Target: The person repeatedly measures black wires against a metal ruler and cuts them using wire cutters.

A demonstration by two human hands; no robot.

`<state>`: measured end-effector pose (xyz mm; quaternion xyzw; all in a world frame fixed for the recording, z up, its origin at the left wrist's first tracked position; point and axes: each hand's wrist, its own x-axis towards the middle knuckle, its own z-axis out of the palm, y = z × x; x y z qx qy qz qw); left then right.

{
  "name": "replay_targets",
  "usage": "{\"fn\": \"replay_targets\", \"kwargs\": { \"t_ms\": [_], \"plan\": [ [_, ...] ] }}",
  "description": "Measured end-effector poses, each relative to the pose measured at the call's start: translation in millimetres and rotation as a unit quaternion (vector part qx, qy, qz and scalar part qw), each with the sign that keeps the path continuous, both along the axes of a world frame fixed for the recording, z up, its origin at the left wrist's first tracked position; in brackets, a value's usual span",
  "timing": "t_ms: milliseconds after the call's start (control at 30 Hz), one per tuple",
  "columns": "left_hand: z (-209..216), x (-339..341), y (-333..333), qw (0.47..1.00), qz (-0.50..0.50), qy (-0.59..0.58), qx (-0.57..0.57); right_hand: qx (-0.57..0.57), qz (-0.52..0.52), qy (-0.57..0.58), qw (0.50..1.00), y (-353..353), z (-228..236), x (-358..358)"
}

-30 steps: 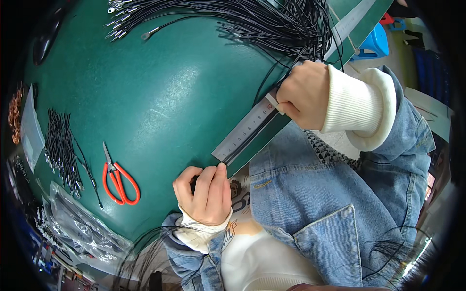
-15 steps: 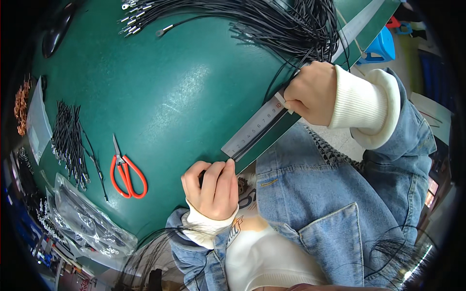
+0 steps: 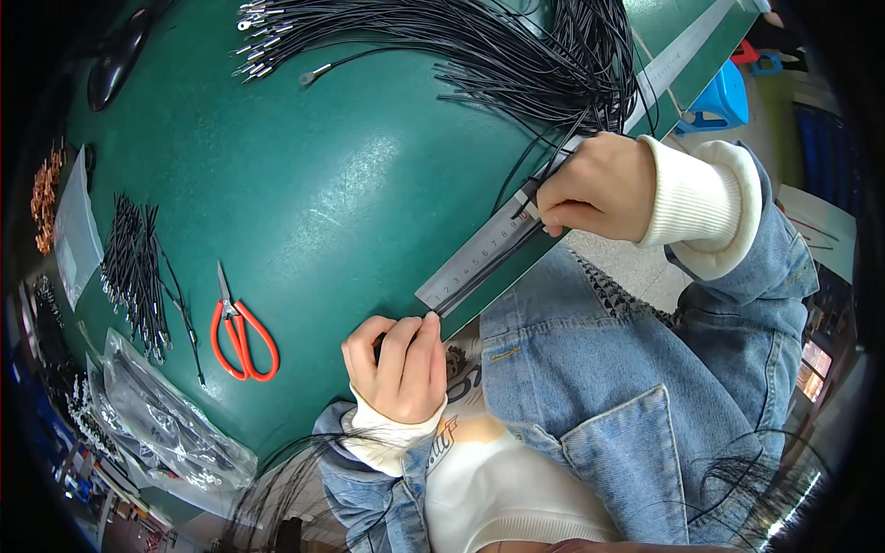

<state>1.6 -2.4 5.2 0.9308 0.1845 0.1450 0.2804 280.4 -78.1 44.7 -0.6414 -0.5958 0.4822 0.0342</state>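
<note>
A steel ruler (image 3: 472, 264) lies slantwise along the near edge of the green table. One thin black cable (image 3: 484, 269) is stretched along its near side. At the ruler's lower left end, my left hand (image 3: 398, 364) is closed, thumb and forefinger pinching the cable's end. My right hand (image 3: 599, 189) is closed over the cable near the ruler's far end, its fingertips hidden beneath the knuckles. Beyond that hand, a large bundle of black cables (image 3: 553, 69) with metal terminals on their far left ends spreads across the table.
Red-handled cutters (image 3: 244, 336) lie to the left, beside a bunch of short black cables (image 3: 134, 272). Clear plastic bags (image 3: 175, 419) rest at the lower left, near copper-coloured parts (image 3: 44, 198). A black mouse-like object (image 3: 115, 64) sits far left. A blue stool (image 3: 724, 97) stands past the right edge.
My right hand has shifted slightly right and down, and a black strand now shows across the ruler beside its fingers. My left hand keeps its pinch at the ruler's end.
</note>
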Motion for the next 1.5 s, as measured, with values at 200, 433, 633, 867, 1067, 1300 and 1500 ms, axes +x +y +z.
{"fn": "replay_targets", "kwargs": {
  "t_ms": [200, 433, 633, 867, 1067, 1300, 1500],
  "plan": [
    [2, -2, 1, 1.000, 0.019, -0.007, 0.022, 0.045, 0.022, 0.020, 0.999, 1, 0, 2],
    [0, 0, 2, 0.998, 0.051, -0.043, -0.002, 0.070, 0.020, 0.039, 0.997, 2, 1, 5],
    [-3, -2, 2, 0.998, 0.044, -0.054, 0.000, 0.051, 0.005, 0.056, 0.997, 2, -2, 2],
    [-2, 1, 4, 0.998, 0.030, -0.057, -0.007, 0.052, 0.001, 0.031, 0.998, -1, -6, 2],
    [3, 2, 4, 0.999, 0.022, -0.031, -0.006, 0.058, 0.006, -0.021, 0.998, -1, -5, -1],
    [6, 2, 3, 1.000, 0.019, -0.010, -0.014, 0.042, 0.009, -0.146, 0.988, -1, -7, -13],
    [4, 3, 3, 1.000, 0.013, -0.003, -0.013, 0.042, 0.009, -0.147, 0.988, -1, -8, -12]
  ]
}}
